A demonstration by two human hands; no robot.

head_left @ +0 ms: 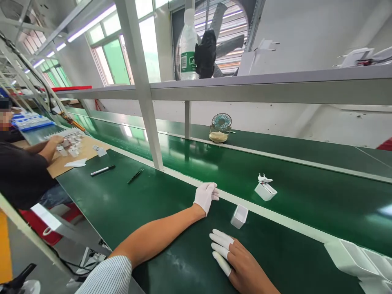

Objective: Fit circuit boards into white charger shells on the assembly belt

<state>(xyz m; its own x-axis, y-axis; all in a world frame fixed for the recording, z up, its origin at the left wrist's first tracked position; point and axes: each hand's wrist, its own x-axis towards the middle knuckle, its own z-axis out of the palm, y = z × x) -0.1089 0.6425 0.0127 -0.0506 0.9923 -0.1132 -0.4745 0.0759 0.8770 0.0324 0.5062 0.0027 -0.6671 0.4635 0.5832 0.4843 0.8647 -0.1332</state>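
My left hand [206, 197], in a white glove, rests at the pale rail [226, 196] along the belt, fingers loosely apart and holding nothing visible. Nearer to me, my right hand [235, 255] lies over the green tabletop [171, 253] with its fingers stretched out and white covers on several fingertips. Just beyond its fingers stands a small white open-topped plastic housing [239, 216], apart from both hands. On the green belt [306, 196] sits another white housing [266, 191] with a pronged plug part lying over its opening.
Several white housings [352, 257] are grouped at the right edge. Tweezers [135, 176] and a marker [103, 170] lie to the left. A co-worker [24, 171] handles small white parts on cardboard [65, 163]. A post [143, 81] supports the shelf [260, 87]; a small fan [221, 127] stands behind the belt.
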